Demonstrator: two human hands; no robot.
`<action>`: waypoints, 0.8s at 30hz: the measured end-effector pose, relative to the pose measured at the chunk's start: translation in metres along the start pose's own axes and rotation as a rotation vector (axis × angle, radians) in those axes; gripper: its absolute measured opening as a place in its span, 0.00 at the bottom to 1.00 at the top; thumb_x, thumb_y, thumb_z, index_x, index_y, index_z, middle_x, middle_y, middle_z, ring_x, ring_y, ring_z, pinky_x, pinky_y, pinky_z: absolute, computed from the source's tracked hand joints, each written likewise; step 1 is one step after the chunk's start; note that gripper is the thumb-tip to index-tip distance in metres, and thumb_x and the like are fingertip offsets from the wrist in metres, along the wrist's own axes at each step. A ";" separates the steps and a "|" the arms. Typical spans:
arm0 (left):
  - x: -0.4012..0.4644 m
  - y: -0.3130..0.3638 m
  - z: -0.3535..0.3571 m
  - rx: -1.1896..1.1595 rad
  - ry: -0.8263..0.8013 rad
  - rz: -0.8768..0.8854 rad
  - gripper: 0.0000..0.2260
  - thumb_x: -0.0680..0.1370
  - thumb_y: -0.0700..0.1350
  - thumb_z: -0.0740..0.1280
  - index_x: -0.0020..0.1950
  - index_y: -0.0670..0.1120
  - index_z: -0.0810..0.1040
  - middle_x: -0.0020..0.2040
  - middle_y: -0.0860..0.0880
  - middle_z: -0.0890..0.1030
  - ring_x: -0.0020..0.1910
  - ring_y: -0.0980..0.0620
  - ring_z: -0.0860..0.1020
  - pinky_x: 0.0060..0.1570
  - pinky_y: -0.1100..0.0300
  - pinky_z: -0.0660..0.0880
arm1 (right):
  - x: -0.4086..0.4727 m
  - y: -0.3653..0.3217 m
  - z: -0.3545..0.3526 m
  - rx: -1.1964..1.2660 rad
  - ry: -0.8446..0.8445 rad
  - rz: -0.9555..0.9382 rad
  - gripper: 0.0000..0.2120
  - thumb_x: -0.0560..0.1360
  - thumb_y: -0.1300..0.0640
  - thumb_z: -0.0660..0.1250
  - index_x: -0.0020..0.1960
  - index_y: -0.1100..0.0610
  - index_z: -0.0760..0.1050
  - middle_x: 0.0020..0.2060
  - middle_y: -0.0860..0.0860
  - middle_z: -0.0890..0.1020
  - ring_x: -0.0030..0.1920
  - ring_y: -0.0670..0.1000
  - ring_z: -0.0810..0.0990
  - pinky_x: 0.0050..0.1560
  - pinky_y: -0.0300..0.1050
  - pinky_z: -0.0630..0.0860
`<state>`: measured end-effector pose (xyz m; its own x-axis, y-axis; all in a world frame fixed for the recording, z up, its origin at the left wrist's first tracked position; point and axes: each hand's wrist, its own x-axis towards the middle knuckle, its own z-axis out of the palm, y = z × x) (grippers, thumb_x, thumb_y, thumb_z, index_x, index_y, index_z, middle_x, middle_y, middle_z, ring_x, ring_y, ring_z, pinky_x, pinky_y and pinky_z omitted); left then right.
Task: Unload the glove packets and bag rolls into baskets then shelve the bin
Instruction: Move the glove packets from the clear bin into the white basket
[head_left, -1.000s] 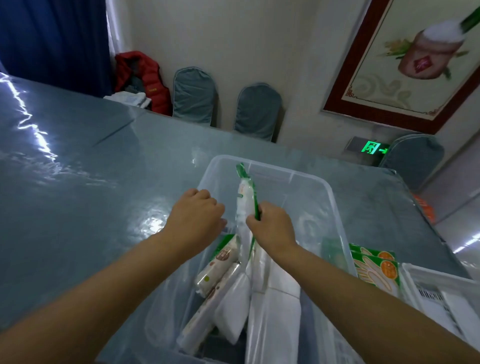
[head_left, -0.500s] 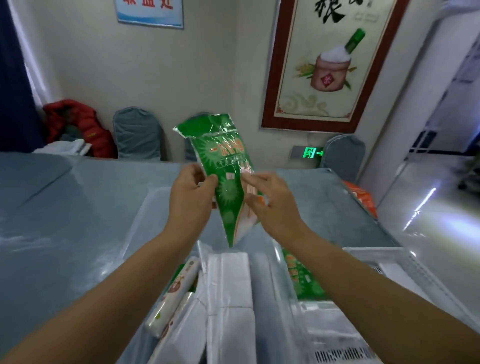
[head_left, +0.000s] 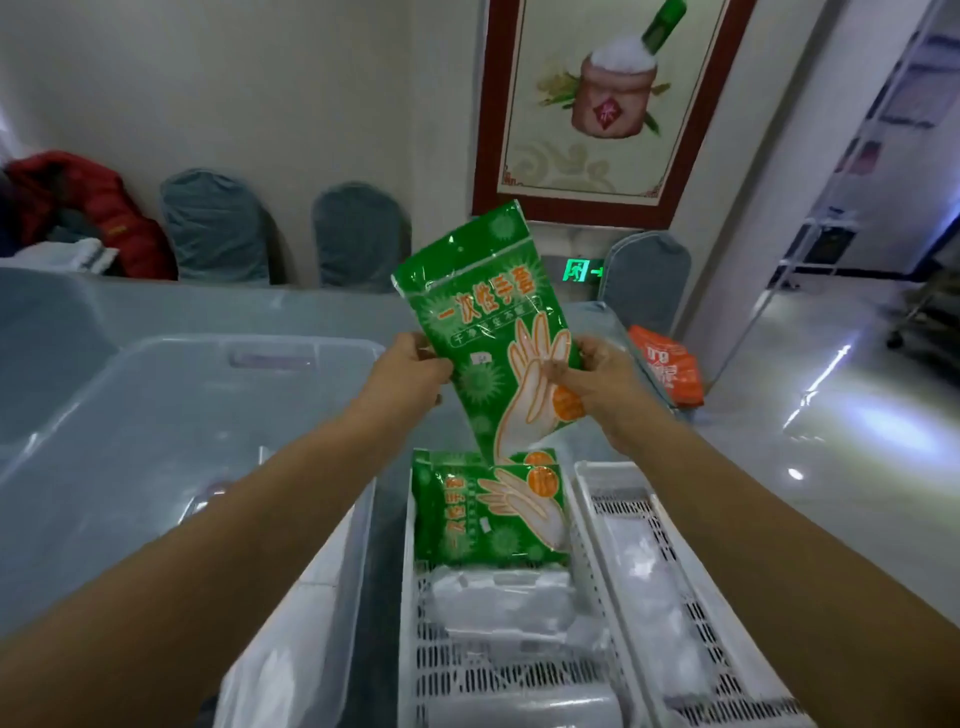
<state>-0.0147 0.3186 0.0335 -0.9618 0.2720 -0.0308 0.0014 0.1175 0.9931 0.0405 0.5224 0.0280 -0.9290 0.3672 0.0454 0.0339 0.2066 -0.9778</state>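
Above the white baskets, both hands hold up one green glove packet (head_left: 488, 332). The left hand (head_left: 410, 376) pinches its left edge with curled fingers. The right hand (head_left: 597, 384) grips its right edge, with the thumb lying on the front of the packet. The packet is tilted, with its top leaning to the left, and its bottom corner hangs just over the near basket.

That white basket (head_left: 415, 649) sits on the grey surface (head_left: 62, 332) between the clear bin (head_left: 171, 415) on the left and a second white basket (head_left: 691, 597) on the right. More green glove packets (head_left: 483, 509) lie flat at its far end. Clear bags with white things inside (head_left: 493, 597) lie in front of them. The second basket also holds clear plastic bags, but I cannot tell what is in them.

The bin stands just beside the near basket, and the left arm reaches over it.

Past the far edge of the surface stand grey covered chairs (head_left: 218, 228). A red jacket (head_left: 109, 208) lies on the far left. An orange bag (head_left: 667, 369) sits past the right hand. A framed picture (head_left: 618, 98) hangs on the wall.
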 end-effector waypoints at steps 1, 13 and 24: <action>0.002 -0.006 0.012 0.052 0.016 -0.040 0.08 0.76 0.39 0.63 0.52 0.48 0.67 0.46 0.47 0.75 0.44 0.48 0.76 0.48 0.49 0.77 | 0.004 0.011 -0.012 -0.040 -0.008 -0.009 0.07 0.72 0.64 0.70 0.44 0.53 0.76 0.40 0.53 0.83 0.35 0.49 0.82 0.35 0.44 0.79; -0.013 -0.107 0.100 0.496 0.161 -0.108 0.10 0.72 0.41 0.67 0.53 0.45 0.75 0.53 0.44 0.78 0.47 0.47 0.76 0.45 0.58 0.74 | 0.049 0.116 -0.042 -0.660 -0.316 -0.109 0.04 0.69 0.57 0.72 0.41 0.52 0.77 0.34 0.50 0.79 0.36 0.51 0.77 0.38 0.49 0.75; -0.045 -0.213 0.117 1.353 -0.498 0.108 0.25 0.67 0.44 0.69 0.64 0.48 0.70 0.62 0.47 0.75 0.61 0.46 0.70 0.59 0.53 0.65 | 0.062 0.144 -0.039 -0.755 -0.488 -0.108 0.05 0.70 0.53 0.72 0.43 0.48 0.77 0.37 0.48 0.81 0.38 0.51 0.80 0.40 0.48 0.77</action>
<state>0.0607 0.3932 -0.1899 -0.7475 0.6025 -0.2797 0.5905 0.7956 0.1354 0.0019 0.6104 -0.1022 -0.9883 -0.0783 -0.1308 0.0106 0.8208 -0.5712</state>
